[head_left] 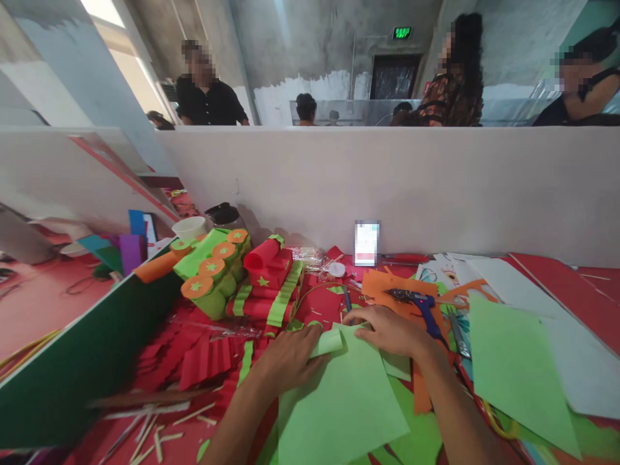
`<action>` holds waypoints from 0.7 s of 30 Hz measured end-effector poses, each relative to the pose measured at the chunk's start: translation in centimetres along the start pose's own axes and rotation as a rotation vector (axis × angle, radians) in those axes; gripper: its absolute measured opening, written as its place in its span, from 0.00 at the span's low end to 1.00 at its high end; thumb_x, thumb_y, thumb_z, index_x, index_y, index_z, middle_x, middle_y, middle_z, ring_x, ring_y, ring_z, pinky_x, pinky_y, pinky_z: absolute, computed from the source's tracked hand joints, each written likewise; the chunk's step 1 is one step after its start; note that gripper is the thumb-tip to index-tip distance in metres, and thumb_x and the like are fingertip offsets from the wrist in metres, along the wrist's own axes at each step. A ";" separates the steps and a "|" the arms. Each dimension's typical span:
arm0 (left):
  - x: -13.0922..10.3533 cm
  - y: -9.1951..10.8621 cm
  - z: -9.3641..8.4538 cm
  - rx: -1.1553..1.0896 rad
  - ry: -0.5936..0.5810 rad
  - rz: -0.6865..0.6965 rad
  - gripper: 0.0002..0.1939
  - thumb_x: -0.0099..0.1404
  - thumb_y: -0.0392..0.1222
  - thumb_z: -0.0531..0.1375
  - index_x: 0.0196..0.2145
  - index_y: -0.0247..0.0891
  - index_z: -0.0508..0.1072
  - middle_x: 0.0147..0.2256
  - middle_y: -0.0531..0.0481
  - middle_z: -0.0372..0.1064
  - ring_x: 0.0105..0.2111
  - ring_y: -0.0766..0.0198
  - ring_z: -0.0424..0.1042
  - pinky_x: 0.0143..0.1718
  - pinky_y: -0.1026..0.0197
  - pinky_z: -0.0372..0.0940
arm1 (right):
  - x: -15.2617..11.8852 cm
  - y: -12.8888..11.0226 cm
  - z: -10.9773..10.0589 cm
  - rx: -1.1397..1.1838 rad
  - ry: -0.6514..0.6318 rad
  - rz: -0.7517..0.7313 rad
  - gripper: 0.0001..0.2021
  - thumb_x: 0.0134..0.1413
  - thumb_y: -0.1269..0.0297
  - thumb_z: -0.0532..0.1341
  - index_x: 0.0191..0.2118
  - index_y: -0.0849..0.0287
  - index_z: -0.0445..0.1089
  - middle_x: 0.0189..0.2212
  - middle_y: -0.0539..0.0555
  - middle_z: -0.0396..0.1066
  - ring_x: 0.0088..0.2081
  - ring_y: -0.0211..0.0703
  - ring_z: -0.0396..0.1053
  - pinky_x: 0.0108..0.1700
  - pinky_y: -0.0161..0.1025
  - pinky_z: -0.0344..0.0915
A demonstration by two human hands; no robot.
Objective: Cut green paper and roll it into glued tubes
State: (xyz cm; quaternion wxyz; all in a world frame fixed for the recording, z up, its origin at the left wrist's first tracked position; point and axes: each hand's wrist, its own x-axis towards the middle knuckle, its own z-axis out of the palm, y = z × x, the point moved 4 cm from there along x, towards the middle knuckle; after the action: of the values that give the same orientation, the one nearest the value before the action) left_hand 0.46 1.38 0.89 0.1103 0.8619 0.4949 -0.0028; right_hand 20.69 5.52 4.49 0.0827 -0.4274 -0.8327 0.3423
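A light green sheet (339, 407) lies in front of me at the bottom centre, over other green pieces. My left hand (293, 358) is closed round a small rolled piece of light green paper (328, 343) at the sheet's upper left. At the sheet's top edge is my right hand (382, 328), its fingers bent and apart, thumb near the paper; nothing shows between them. Just beyond its fingertips stands a dark pen-like tool (347, 299). A blue glue gun (426, 310) rests on orange sheet material (380, 287) to the right.
Green-and-orange rolls (213, 274) and a red-and-green paper model (271, 284) stand at the left. Red folded strips (208, 361) and sticks (157, 445) lie nearer. A lit phone (367, 244) leans on the white partition (310, 187). Several people are beyond it. Cutters (459, 332) lie right.
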 end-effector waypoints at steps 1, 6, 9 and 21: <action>0.0 -0.1 0.0 0.004 -0.001 0.005 0.20 0.71 0.55 0.46 0.51 0.39 0.62 0.41 0.41 0.73 0.37 0.51 0.74 0.36 0.56 0.66 | 0.1 0.0 0.0 0.004 0.006 -0.005 0.17 0.57 0.68 0.59 0.52 0.49 0.72 0.49 0.51 0.75 0.51 0.49 0.71 0.53 0.43 0.62; 0.0 -0.1 0.0 0.011 -0.010 0.018 0.20 0.71 0.55 0.46 0.51 0.40 0.62 0.41 0.42 0.73 0.36 0.51 0.75 0.34 0.56 0.66 | 0.5 -0.5 0.4 0.020 0.033 -0.002 0.15 0.58 0.66 0.58 0.49 0.49 0.73 0.47 0.51 0.77 0.49 0.49 0.72 0.54 0.43 0.62; 0.0 -0.2 -0.1 0.021 -0.001 0.008 0.18 0.71 0.55 0.46 0.49 0.40 0.62 0.41 0.42 0.73 0.36 0.52 0.75 0.35 0.57 0.66 | 0.6 -0.5 0.6 0.013 0.057 0.005 0.13 0.58 0.65 0.58 0.47 0.49 0.74 0.45 0.50 0.78 0.49 0.48 0.72 0.55 0.44 0.61; 0.1 -0.1 0.0 0.018 -0.005 0.001 0.18 0.71 0.54 0.47 0.47 0.39 0.64 0.39 0.41 0.74 0.35 0.52 0.75 0.35 0.57 0.66 | 0.3 0.3 0.1 -0.075 0.089 0.003 0.12 0.58 0.67 0.58 0.45 0.53 0.75 0.41 0.52 0.78 0.43 0.46 0.73 0.45 0.38 0.63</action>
State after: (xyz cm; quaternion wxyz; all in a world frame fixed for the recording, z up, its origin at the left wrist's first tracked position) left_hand 0.44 1.47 0.90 0.1039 0.8631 0.4942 -0.0095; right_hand 20.65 5.86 4.20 0.1029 -0.4465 -0.8397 0.2914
